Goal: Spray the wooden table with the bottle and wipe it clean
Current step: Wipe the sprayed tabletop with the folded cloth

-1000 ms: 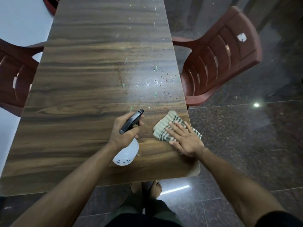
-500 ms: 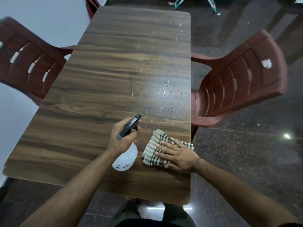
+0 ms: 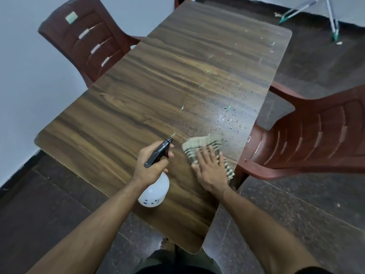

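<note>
- Head view: a wooden table (image 3: 138,107) runs away from the viewer, with dark red plastic chairs at its left (image 3: 87,36) and right (image 3: 308,135) sides.
- The left hand (image 3: 151,165) has its fingers curled around the black trigger head of a white spray bottle (image 3: 154,191), held above the near part of the tabletop.
- The right hand (image 3: 210,170) lies flat, fingers straight and spread, pressing a striped cloth (image 3: 201,144) near the right edge.
- Water droplets (image 3: 229,119) bead just beyond the cloth; pale green flecks (image 3: 181,108) scatter farther out.
- Risk: the cloth overhangs the right edge, so an outward wipe could drag it off.
- Risk: spray aimed right could wet the chair.
- Risk: the far half looks dry, so flecks there may only smear.
</note>
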